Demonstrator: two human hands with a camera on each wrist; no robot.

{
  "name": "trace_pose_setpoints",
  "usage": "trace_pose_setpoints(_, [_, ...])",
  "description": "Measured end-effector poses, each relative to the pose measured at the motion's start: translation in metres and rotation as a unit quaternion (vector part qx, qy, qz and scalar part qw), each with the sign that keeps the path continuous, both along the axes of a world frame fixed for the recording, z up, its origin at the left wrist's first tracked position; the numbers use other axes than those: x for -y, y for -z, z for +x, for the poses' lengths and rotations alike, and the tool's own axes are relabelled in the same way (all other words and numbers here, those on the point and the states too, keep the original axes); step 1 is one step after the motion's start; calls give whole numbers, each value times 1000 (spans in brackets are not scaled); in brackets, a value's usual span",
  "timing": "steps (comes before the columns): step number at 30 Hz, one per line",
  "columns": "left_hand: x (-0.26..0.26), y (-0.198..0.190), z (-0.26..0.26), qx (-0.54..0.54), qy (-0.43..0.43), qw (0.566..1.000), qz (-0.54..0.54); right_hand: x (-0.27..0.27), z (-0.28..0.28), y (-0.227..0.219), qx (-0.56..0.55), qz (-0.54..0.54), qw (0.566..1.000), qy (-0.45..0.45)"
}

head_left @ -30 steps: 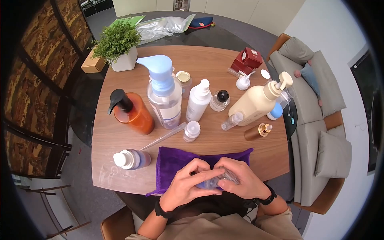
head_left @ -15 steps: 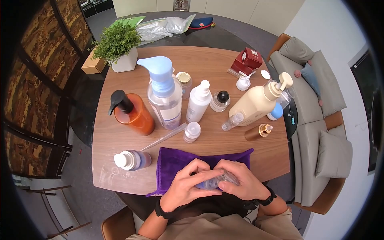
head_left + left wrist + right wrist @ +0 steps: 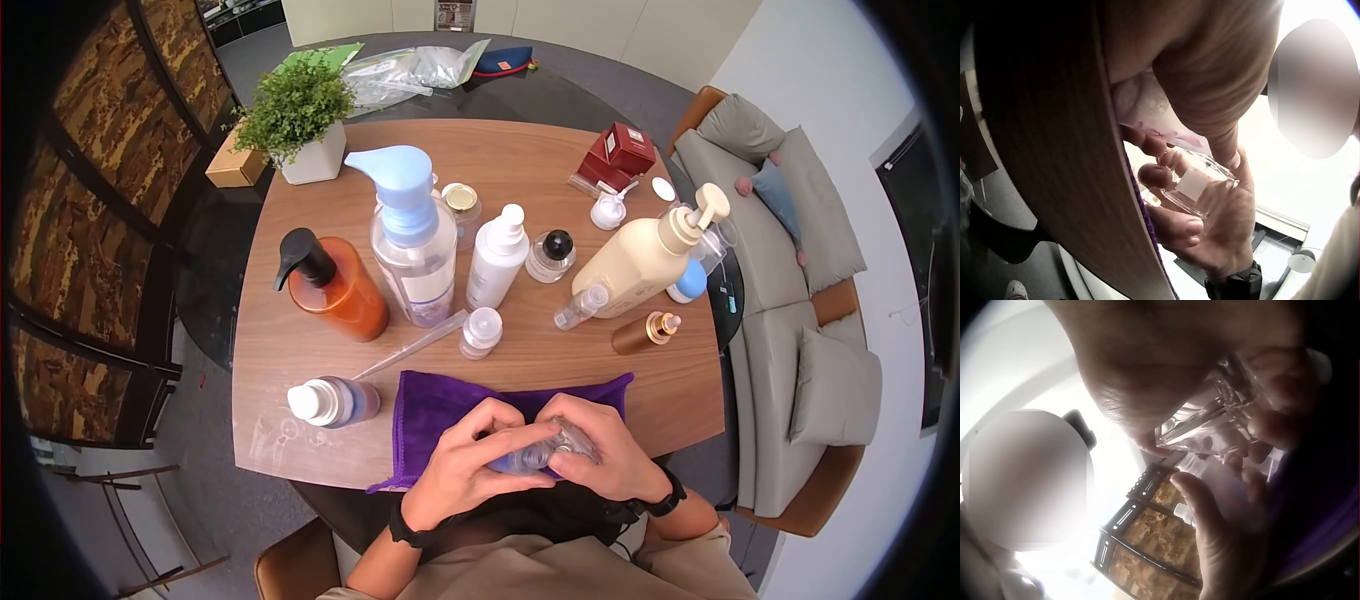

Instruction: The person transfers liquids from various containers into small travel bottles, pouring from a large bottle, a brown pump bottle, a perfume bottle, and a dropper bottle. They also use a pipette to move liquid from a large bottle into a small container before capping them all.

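Over the near edge of the purple cloth (image 3: 430, 410), the two hands meet. My left hand (image 3: 465, 460) grips a translucent, bluish bottle (image 3: 512, 462); pink floral print shows on its side in the left wrist view. A clear, thick-walled glass bottle (image 3: 1210, 194) with a small white label is held in the fingers of my right hand (image 3: 615, 455). The necks of the two bottles face each other, close together, and fingers hide where they come together. Both bottles lie tilted toward horizontal in the head view.
Behind the cloth stand an orange pump bottle (image 3: 340, 290), a large blue-topped pump bottle (image 3: 415, 260), a white bottle (image 3: 497, 260) and a cream pump bottle (image 3: 635, 260). A white-capped bottle (image 3: 335, 402) lies at left beside a clear pipette (image 3: 415, 343). A small jar (image 3: 481, 333) stands mid-table.
Both hands keep their grip on the two bottles with hardly any shift. The head view has moved very slightly; the things on the table stay put.
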State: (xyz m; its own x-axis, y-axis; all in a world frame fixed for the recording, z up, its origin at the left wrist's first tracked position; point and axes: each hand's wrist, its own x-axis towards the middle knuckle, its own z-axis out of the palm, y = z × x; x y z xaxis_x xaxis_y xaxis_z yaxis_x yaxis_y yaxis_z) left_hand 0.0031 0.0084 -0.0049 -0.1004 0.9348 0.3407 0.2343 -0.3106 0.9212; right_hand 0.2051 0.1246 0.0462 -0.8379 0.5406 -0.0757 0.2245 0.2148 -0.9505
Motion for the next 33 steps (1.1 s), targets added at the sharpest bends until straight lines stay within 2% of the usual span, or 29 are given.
trace_pose_setpoints(11, [-1, 3, -2, -11, 7, 1000, 24, 2, 0, 8, -2, 30, 1000, -9])
trace_pose_setpoints(20, [-1, 6, -1, -7, 2, 999, 31, 2, 1, 5, -14, 7, 1000, -7])
trace_pose_setpoints(22, [-1, 5, -1, -2, 8, 1000, 29, 2, 1, 1, -2, -41, 999, 7])
trace_pose_setpoints(25, [-1, 3, -1, -1, 12, 1000, 26, 1, 8, 7, -14, -56, 998, -7])
trace_pose_setpoints(33, [0, 1, -1, -11, 8, 1000, 20, 3, 7, 2, -15, -62, 998, 9])
